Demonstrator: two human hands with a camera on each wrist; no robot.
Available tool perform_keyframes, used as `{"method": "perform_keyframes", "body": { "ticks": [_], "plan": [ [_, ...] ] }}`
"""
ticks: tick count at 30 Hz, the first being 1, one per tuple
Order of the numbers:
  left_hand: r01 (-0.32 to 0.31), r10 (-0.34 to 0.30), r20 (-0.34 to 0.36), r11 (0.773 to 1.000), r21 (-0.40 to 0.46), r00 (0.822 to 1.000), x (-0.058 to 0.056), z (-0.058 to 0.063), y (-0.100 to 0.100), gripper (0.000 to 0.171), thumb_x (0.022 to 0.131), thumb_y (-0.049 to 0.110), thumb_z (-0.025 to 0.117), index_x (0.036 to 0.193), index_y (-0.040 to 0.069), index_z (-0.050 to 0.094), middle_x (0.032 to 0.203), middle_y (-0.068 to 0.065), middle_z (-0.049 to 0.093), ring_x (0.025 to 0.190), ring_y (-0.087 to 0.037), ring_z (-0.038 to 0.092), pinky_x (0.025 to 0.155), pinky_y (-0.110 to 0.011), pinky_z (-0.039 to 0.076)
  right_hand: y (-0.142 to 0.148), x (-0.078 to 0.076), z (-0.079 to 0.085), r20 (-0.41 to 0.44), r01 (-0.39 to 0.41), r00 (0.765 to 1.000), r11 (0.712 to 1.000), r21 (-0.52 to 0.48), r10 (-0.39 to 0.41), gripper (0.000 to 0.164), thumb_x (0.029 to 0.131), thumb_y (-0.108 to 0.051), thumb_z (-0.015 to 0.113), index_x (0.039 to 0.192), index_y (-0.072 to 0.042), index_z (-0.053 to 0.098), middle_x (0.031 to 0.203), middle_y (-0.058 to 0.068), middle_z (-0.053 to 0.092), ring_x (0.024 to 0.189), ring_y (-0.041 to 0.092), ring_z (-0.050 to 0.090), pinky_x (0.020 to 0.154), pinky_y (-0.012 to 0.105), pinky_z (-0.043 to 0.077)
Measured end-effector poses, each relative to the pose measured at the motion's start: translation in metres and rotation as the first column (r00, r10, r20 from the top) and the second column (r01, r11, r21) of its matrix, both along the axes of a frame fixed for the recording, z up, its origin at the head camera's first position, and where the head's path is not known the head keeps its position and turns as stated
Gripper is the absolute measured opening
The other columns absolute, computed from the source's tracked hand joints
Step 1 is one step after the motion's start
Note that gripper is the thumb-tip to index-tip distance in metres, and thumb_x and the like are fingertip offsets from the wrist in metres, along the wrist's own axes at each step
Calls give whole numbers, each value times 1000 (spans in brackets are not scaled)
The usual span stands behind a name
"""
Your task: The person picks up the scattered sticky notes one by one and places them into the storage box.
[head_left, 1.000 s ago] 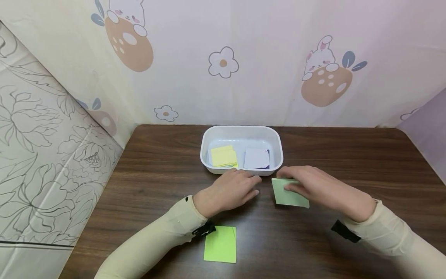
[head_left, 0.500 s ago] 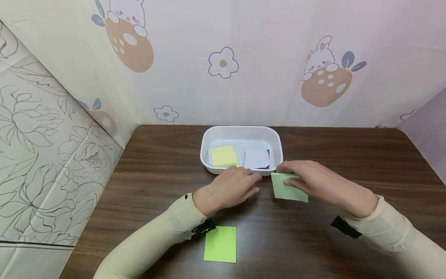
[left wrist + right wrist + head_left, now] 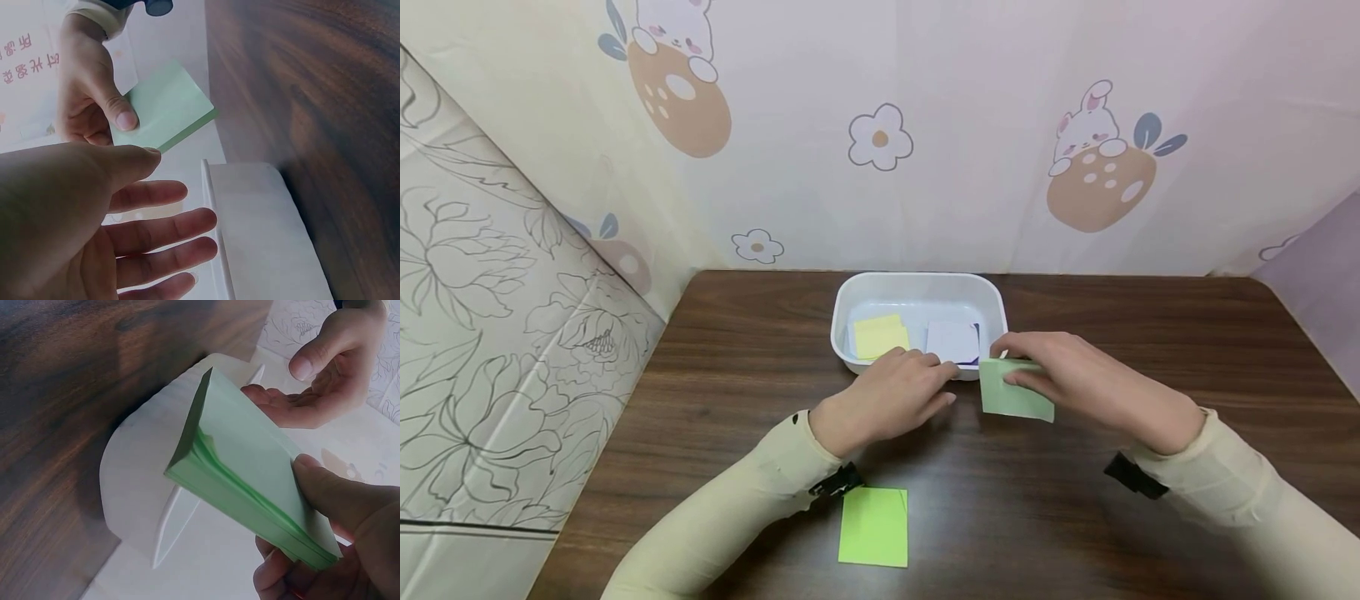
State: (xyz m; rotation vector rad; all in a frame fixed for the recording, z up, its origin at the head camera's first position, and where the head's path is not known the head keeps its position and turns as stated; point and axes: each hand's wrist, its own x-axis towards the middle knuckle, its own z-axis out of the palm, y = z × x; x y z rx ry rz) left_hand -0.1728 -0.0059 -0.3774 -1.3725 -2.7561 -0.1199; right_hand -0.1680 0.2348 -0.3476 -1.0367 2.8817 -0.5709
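Observation:
My right hand pinches a thick pad of pale green sticky notes between thumb and fingers, raised above the table beside the white tray's front right corner. In the right wrist view, the pad is tilted and its layered sheets fan slightly along one edge. My left hand is at the tray's front rim, holding nothing. Its fingers are spread and relaxed in the left wrist view. Inside the tray lie yellow sticky notes and a pale lavender pad.
A bright lime-green sticky note pad lies on the dark wooden table, near the left forearm. Behind the table stands a wall covering with rabbit and flower prints; another with line-drawn flowers is at left.
My right hand has lifted the pale green pad and brought it slightly forward and left, closer to the tray. The left hand has shifted slightly at the rim.

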Motion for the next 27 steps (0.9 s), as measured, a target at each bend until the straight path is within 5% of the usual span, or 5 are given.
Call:
{"method": "perform_keyframes", "body": {
  "ticks": [16,27],
  "plan": [
    [-16,16,-9,999,50,1000,-7,6,-6,27,94,32,52,113,14,62,84,4,60,75,-15,58,68,-32,45,-9,-11,7,-18,-11,1000,998,-54,10,27,83,-13,69,109,-11,62,99,-2,66,83,9,59,72,33,49],
    [-52,51,15,998,42,999,-13,12,-11,31,94,31,53,117,14,62,89,3,63,75,-13,57,69,-30,46,-11,-21,13,-30,-16,999,999,-45,15,26,84,-14,68,109,-12,60,89,-2,65,77,8,57,68,33,48]
  ]
}}
